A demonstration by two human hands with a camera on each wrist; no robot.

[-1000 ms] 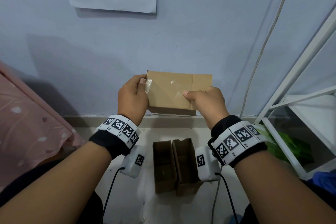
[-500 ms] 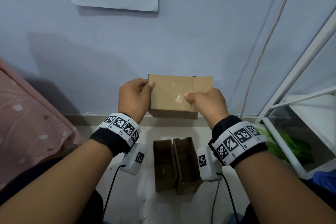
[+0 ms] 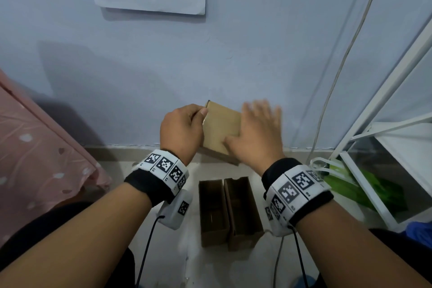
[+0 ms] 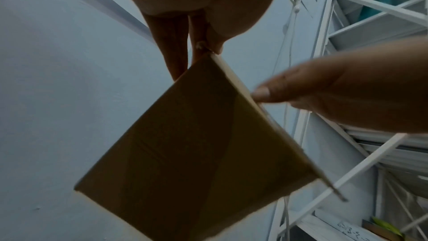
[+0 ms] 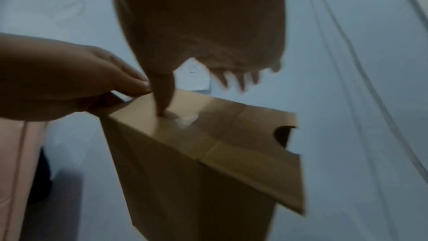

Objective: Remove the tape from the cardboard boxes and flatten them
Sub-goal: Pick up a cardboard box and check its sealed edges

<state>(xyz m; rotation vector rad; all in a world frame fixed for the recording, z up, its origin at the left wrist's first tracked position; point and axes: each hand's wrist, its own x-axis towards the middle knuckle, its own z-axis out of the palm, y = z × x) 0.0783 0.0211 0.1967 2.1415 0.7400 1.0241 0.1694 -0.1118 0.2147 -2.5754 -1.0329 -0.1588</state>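
A person holds a cardboard box [image 3: 221, 130] in mid-air before a blue wall [image 3: 233, 54], the left hand [image 3: 181, 132] pinching its upper left corner between thumb and fingers. The right hand [image 3: 256, 134] lies against the box's near face, fingers spread and blurred, its thumb [image 5: 163, 96] pressing beside a wrinkled scrap of clear tape [image 5: 185, 119]. The box looks unflattened, some tape apparently on it. Below, on the floor [image 3: 187, 264], two open boxes [image 3: 230, 213] stand touching side by side, neither flattened. By this view, most of the job lies ahead. A white rack [image 3: 385, 147] stands at right.
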